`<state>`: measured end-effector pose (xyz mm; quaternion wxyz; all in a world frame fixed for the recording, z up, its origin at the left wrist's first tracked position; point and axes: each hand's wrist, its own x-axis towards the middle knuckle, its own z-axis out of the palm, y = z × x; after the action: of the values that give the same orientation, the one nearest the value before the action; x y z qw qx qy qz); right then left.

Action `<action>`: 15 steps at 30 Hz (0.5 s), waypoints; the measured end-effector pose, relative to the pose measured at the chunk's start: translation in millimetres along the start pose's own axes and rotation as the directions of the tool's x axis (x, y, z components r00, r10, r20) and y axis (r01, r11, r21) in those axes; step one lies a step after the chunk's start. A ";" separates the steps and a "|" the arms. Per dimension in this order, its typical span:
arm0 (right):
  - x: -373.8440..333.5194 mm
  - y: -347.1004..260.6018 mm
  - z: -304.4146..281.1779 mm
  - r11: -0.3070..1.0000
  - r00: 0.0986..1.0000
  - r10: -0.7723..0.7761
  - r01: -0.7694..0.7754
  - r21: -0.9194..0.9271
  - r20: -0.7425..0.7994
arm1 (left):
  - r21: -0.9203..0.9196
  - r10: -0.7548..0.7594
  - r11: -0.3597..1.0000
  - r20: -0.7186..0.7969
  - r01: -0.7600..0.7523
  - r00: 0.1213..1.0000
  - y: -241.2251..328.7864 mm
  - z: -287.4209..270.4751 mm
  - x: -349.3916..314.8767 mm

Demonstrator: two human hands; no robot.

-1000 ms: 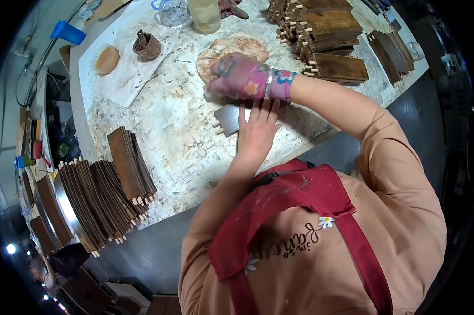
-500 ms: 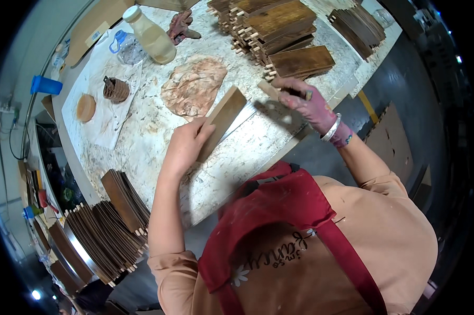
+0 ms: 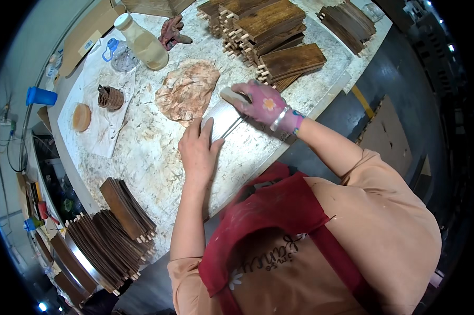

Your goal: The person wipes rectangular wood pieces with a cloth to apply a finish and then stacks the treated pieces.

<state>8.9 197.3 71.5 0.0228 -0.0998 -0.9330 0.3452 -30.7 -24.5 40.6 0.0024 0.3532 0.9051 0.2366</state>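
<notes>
A flat wooden board (image 3: 224, 119), its top face bright with glare, lies on the work table. My bare left hand (image 3: 196, 152) holds its near end against the table, fingers on top and thumb along the edge. On my right hand (image 3: 263, 102) is a pink flowered glove, with a bracelet at the wrist. Its fingers are closed round a small pale block (image 3: 234, 96), which sits over the far end of the board. The block's underside is hidden.
Stacked dark boards with dowel ends (image 3: 271, 23) stand at the far side. More slats (image 3: 103, 244) are lined up at the near left. A crumpled stained cloth (image 3: 187, 92), a bottle (image 3: 142, 44), a jug (image 3: 122, 56) and a spare glove (image 3: 173, 32) lie beyond my left hand.
The board, tilted up in my left hand before, now lies flat on the table. My right hand has moved left with the pale block, from beside the board to over it.
</notes>
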 end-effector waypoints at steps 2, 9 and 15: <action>-22.4 -1.8 -5.4 0.994 0.999 -0.037 0.035 -0.108 -0.016 | 0.003 0.004 1.000 -0.022 -0.004 1.000 -0.3 -1.2 -1.1; -16.8 -21.2 -39.5 0.937 0.933 -0.322 0.338 -0.086 0.158 | 0.095 0.147 0.986 -0.081 -0.139 0.986 13.8 32.9 -25.7; 45.0 -99.8 74.1 0.832 0.754 -0.457 0.550 -0.073 0.472 | -0.071 0.071 0.995 -0.058 -0.075 0.996 16.2 38.1 -29.4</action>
<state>-60.5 85.0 78.7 -0.1043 0.2344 -0.9363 0.2399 8.2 -16.7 9.0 -0.0185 0.3790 0.8821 0.2791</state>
